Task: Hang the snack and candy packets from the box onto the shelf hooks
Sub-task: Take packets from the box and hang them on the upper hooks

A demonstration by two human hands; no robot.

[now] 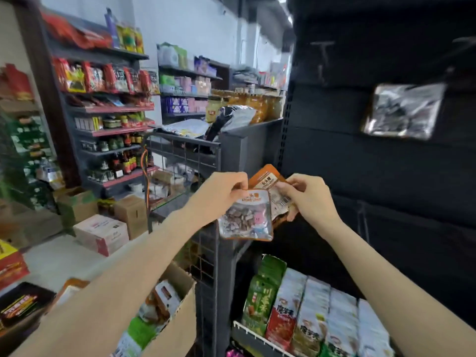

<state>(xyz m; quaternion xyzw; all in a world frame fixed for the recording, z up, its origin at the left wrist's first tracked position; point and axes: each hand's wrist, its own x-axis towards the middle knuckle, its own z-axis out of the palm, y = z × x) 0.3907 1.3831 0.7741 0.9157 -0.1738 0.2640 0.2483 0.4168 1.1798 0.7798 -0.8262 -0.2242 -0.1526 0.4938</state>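
Cardboard box (177,318) nearest, low and left of the dark shelf (386,176), packets inside. Rows of packets (309,315) stand in the shelf's bottom tray. Above the box, in front of the shelf's left edge: left hand (221,194) pinches top of a clear-window snack packet (246,217); right hand (306,197) grips an orange packet (270,184) just behind it, overlapping. Silver packet (403,110) hangs higher on the shelf, right. Stocked store shelves (108,104) far left.
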